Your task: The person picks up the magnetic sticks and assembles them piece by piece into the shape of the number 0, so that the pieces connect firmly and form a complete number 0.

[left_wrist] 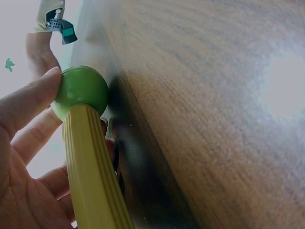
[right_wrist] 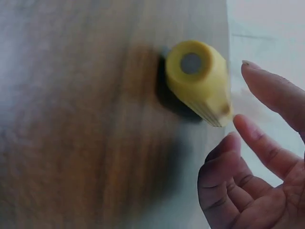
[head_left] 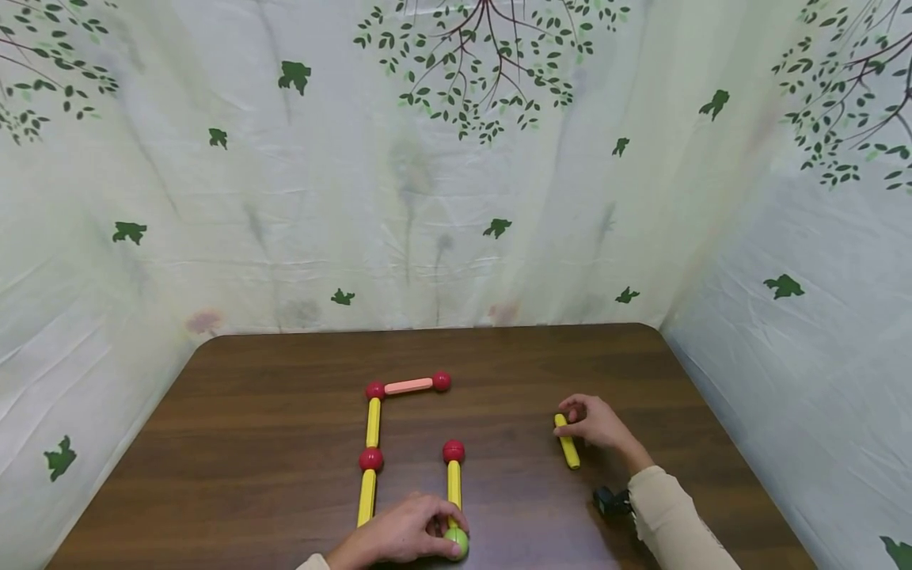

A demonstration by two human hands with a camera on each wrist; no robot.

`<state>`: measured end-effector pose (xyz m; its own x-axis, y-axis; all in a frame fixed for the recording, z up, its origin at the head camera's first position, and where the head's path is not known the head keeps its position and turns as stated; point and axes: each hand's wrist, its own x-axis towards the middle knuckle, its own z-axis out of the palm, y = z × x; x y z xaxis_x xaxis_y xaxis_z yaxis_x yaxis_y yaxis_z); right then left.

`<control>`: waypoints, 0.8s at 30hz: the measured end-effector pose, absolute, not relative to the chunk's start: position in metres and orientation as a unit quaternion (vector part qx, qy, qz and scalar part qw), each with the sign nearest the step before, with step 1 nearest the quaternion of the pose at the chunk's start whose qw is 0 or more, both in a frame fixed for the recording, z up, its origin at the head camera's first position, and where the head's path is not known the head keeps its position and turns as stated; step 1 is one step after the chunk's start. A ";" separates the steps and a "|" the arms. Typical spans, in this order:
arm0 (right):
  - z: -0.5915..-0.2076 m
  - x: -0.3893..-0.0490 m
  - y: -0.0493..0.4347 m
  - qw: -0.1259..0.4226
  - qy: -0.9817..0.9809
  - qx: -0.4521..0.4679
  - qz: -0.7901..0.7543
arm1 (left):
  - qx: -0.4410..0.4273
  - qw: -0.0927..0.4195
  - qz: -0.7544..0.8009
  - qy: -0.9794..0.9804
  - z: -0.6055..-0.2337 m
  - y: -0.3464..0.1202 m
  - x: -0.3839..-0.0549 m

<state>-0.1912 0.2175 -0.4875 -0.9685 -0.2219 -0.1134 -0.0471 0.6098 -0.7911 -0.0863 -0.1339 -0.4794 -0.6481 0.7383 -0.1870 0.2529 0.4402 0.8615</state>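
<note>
My left hand (head_left: 413, 529) pinches a green ball (head_left: 457, 543) between thumb and fingers. The ball meets the near end of a yellow magnetic rod (head_left: 454, 484), whose far end joins a red ball (head_left: 453, 451). In the left wrist view, the thumb lies on the green ball (left_wrist: 85, 88) and fingers show behind the yellow rod (left_wrist: 93, 167). My right hand (head_left: 594, 423) is at the far end of a separate yellow rod (head_left: 571, 453) on the table. The right wrist view shows this rod's (right_wrist: 202, 88) round metal tip, with thumb and fingers spread beside it.
Left of centre, a red ball (head_left: 371, 459) links two yellow rods in line. The upper one reaches another red ball (head_left: 374, 391), from which a pink rod (head_left: 408, 386) runs right to a third red ball (head_left: 442, 381). A leaf-patterned curtain (head_left: 427, 198) hangs behind the brown table (head_left: 271, 412).
</note>
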 end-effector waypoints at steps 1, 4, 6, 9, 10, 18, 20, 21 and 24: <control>-0.488 -0.191 0.217 0.103 0.893 -0.073 -0.433 | 0.309 0.283 0.429 0.800 -0.479 -0.134 -0.086; -0.490 -0.191 0.215 0.112 0.896 -0.066 -0.425 | 0.311 0.281 0.430 0.800 -0.479 -0.134 -0.087; -0.490 -0.190 0.213 0.116 0.898 -0.057 -0.420 | 0.312 0.281 0.433 0.798 -0.479 -0.134 -0.087; -0.489 -0.188 0.209 0.116 0.904 -0.048 -0.409 | 0.313 0.284 0.441 0.792 -0.479 -0.135 -0.087; -0.488 -0.188 0.208 0.115 0.906 -0.043 -0.405 | 0.312 0.287 0.445 0.789 -0.479 -0.135 -0.086; -0.484 -0.187 0.201 0.099 0.924 -0.036 -0.368 | 0.316 0.290 0.448 0.785 -0.479 -0.135 -0.086; -0.484 -0.188 0.200 0.100 0.920 -0.040 -0.377 | 0.317 0.291 0.447 0.784 -0.478 -0.135 -0.086; -0.484 -0.188 0.199 0.101 0.917 -0.044 -0.384 | 0.317 0.292 0.447 0.784 -0.478 -0.135 -0.086; -0.486 -0.192 0.195 0.102 0.900 -0.065 -0.418 | 0.316 0.295 0.449 0.782 -0.477 -0.136 -0.087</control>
